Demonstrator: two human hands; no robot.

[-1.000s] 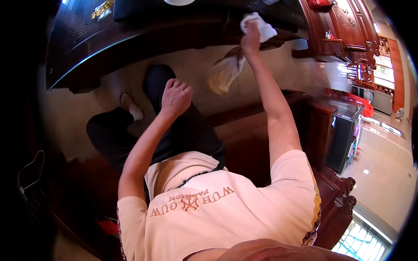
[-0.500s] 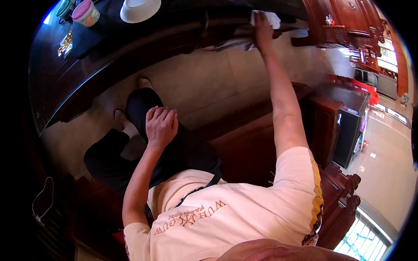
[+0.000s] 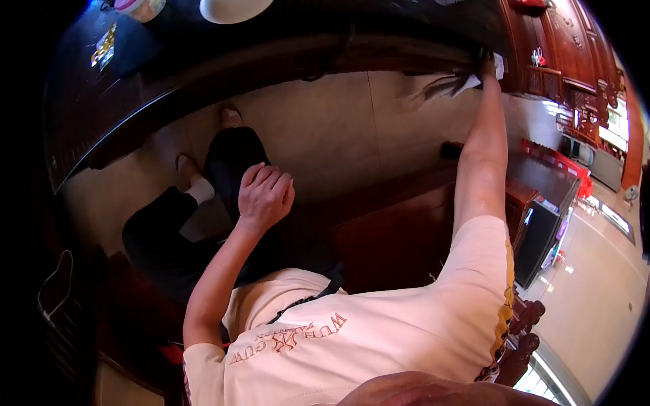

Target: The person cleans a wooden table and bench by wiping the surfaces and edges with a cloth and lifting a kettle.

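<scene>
Cloth: White, with a blurred trailing end; between 1 and 2 o'clock, at the front edge of the table [image 3: 284,51]; whether cloth [image 3: 467,83] and edge touch cannot be told.
Right hand: Closed around the cloth; right hand [image 3: 489,66] at the end of an outstretched arm, finger detail dim.
Shift: Against half a second ago, hand and cloth have travelled along the edge toward the table's 2 o'clock end.
Left hand: Left hand [image 3: 266,196] at 9 o'clock, near centre, above the dark trousers [image 3: 233,152]; fingers loosely bent, palm hidden; tightness and contents cannot be told. Much the same pose as earlier.
Tabletop: Bowl [image 3: 235,9] at 11 o'clock, tub [image 3: 141,9] between 10 and 11, packet [image 3: 105,47] at 10. Bowl and tub are now cut more by the view's upper border.
Bench: Bench [image 3: 399,237], red-brown, at 4 o'clock.
Cabinet: Carved cabinet [image 3: 565,30], at 2 o'clock.
</scene>
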